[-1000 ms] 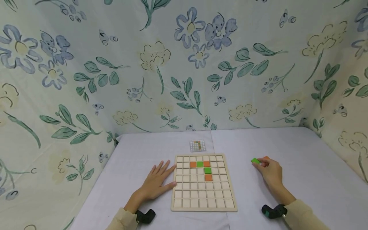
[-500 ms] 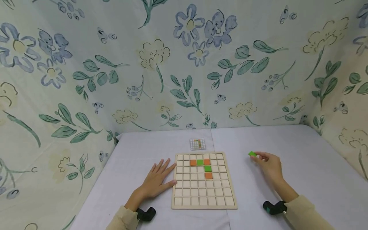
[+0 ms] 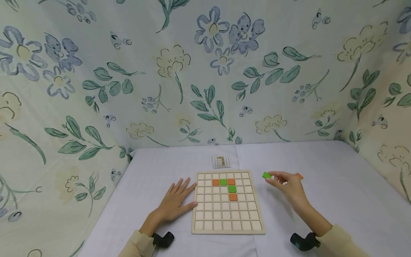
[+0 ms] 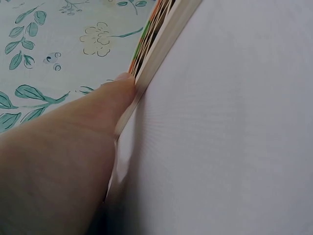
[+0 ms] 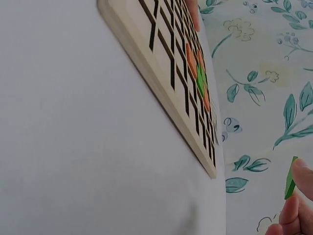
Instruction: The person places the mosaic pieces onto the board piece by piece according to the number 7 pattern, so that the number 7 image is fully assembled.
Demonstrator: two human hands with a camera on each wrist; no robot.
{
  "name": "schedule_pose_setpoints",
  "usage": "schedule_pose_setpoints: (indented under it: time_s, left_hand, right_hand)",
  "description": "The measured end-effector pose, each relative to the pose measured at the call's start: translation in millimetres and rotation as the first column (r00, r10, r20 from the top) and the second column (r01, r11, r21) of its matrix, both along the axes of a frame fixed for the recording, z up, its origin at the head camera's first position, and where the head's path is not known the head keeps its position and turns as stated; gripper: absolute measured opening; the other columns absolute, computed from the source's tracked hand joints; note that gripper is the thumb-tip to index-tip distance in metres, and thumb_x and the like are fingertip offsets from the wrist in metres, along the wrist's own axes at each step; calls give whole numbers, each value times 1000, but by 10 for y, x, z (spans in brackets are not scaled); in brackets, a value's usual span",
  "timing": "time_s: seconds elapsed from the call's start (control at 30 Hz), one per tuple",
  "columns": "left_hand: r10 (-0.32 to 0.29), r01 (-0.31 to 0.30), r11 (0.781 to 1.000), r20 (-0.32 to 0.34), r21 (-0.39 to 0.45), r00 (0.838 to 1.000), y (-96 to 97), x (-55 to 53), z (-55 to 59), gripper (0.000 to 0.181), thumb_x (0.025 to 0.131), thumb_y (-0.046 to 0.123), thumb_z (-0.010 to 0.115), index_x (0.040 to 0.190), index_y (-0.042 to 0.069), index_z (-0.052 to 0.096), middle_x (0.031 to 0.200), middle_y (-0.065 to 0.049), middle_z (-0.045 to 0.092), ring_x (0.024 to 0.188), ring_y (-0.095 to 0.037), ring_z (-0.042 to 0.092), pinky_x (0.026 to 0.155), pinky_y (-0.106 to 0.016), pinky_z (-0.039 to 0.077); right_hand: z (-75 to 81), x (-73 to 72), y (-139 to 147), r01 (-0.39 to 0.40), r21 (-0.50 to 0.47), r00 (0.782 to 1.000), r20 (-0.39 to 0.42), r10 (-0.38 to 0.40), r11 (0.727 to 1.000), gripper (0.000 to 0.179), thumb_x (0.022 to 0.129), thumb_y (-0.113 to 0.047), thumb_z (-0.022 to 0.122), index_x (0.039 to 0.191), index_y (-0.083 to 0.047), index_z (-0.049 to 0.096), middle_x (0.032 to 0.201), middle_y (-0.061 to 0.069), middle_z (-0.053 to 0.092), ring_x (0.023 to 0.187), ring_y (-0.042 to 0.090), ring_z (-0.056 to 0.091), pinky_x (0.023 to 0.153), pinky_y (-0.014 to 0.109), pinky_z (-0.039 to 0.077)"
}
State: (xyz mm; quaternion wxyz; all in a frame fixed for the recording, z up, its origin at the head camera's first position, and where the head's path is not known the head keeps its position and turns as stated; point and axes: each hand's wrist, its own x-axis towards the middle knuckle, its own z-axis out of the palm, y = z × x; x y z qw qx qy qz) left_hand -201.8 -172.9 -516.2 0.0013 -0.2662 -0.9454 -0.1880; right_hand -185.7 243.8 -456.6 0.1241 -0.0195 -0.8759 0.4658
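Observation:
My right hand pinches a green square tile between thumb and fingertips, above the table to the right of the wooden grid board; the same green tile shows in the right wrist view. My left hand lies flat with spread fingers, its thumb and fingertips touching the board's left edge. The left thumb meets the rim in the left wrist view. On the board, orange tiles and green tiles form a row with a column running down from its right end, such as the lowest orange tile.
A small card printed with a coloured grid pattern lies behind the board. An orange tile shows partly behind my right hand on the white table cloth. A floral curtain hangs behind the table.
My right hand has moved left toward the board with the green tile, uncovering part of the orange tile on the table. My left hand stays in place.

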Motion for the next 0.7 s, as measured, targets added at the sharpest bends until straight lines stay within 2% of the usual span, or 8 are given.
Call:
schedule_pose_setpoints:
  time_s: [0.1, 0.37, 0.7]
  left_hand:
    - [6, -6, 1000, 6, -15, 1000, -4, 2, 2, 74, 98, 65, 44, 159, 27, 28, 166, -6, 15, 151, -35, 7, 118, -60, 5]
    - [9, -9, 1000, -6, -24, 1000, -4, -6, -4, 75, 97, 66, 43, 159, 27, 27, 166, -7, 14, 151, -34, 7, 118, -59, 5]
    - [0, 0, 1000, -8, -13, 1000, -11, 2, 11, 73, 98, 64, 44, 159, 26, 29, 165, -8, 16, 151, -36, 8, 117, -61, 6]
  right_hand:
    - [19, 45, -92, -29, -3, 999, 20, 29, 1000, 36, 85, -19, 81, 114, 1, 73, 81, 5, 55, 81, 18, 46, 57, 23, 37]
    - [36, 140, -293, -105, -18, 993, 42, 106, 994, 35, 84, -21, 82, 112, -1, 74, 78, 2, 55, 77, 15, 46, 59, 24, 36]
    - [-18, 153, -482, -180, -57, 981, 62, 184, 982, 31, 82, -16, 83, 107, -1, 75, 77, 1, 54, 74, 14, 47, 58, 22, 38]
